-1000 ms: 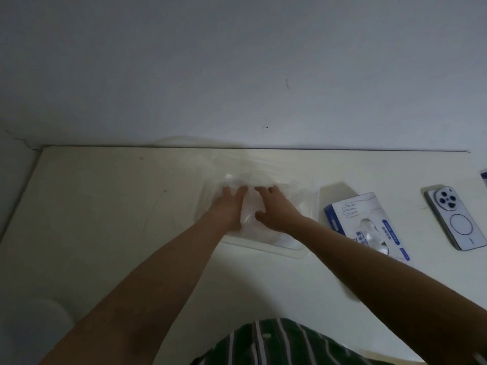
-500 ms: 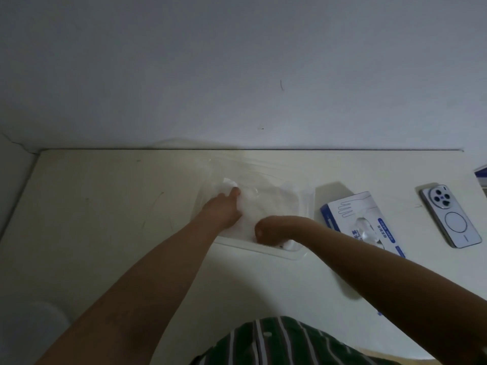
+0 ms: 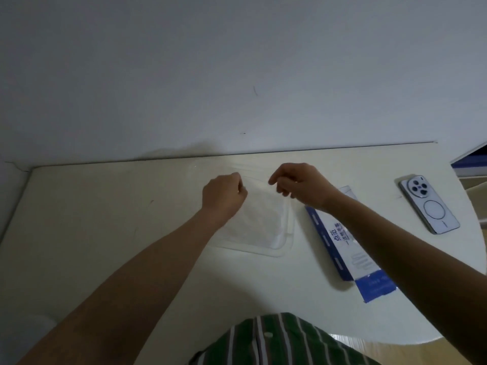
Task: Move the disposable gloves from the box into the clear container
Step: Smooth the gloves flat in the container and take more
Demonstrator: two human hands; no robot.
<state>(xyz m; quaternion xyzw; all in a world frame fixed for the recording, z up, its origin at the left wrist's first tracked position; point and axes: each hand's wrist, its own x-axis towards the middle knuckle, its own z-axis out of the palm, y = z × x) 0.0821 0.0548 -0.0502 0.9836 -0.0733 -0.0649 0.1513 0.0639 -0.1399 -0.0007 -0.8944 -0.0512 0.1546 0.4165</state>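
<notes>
The clear container (image 3: 286, 247) lies flat on the white table, with a pale stack of disposable gloves (image 3: 259, 222) inside it. My left hand (image 3: 224, 193) and my right hand (image 3: 300, 185) hover over its far edge, fingers pinched. Each seems to hold the far edge of the thin translucent glove layer; whether it is a glove or clear film is hard to tell. The blue and white glove box (image 3: 340, 243) lies to the right of the container, partly under my right forearm.
A white phone (image 3: 429, 204) lies face down at the far right. A blue-edged object (image 3: 471, 162) shows at the right border. The table (image 3: 105, 219) meets the wall behind and curves off at the right. My striped shirt (image 3: 276, 341) is at the bottom.
Both hands have lifted from pressing down inside the container to its far edge, with fingers now pinched. The view has shifted, so the glove box and phone appear closer.
</notes>
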